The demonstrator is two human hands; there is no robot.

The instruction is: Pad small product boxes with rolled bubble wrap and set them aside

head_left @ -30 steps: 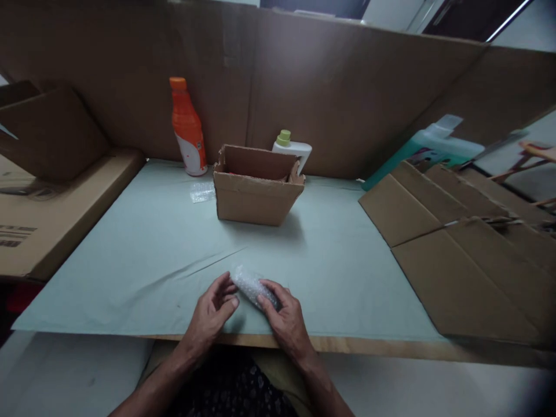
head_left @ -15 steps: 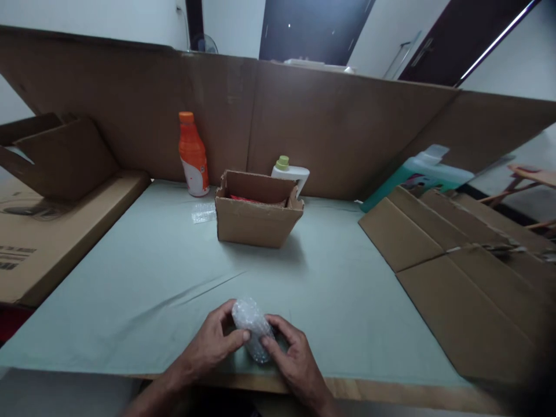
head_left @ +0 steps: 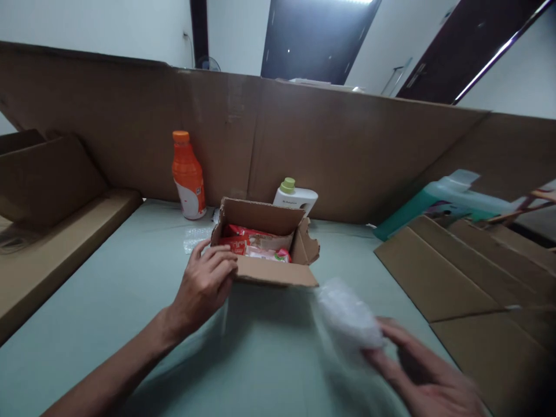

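Grasped at its near end between the thumb and fingers of the right hand (head_left: 443, 388), a bubble-wrapped bundle (head_left: 347, 313) lies just beyond the front right corner of a cardboard box (head_left: 269, 272), apparently above the green cloth (head_left: 269, 347). This end-hold leaves the bundle's other end bare of fingers; blur hides its finer outline. The left hand (head_left: 204, 281) rests curled over the box's front left corner, probably to steady it; whether the thumb clamps the wall cannot be told. Red packets (head_left: 260, 240) lie within, visible through the open top. Behind stand an orange bottle (head_left: 187, 174) and a white bottle (head_left: 293, 200), near the cardboard screen (head_left: 347, 150), a placing that seems to leave the front of the cloth free for both hands.
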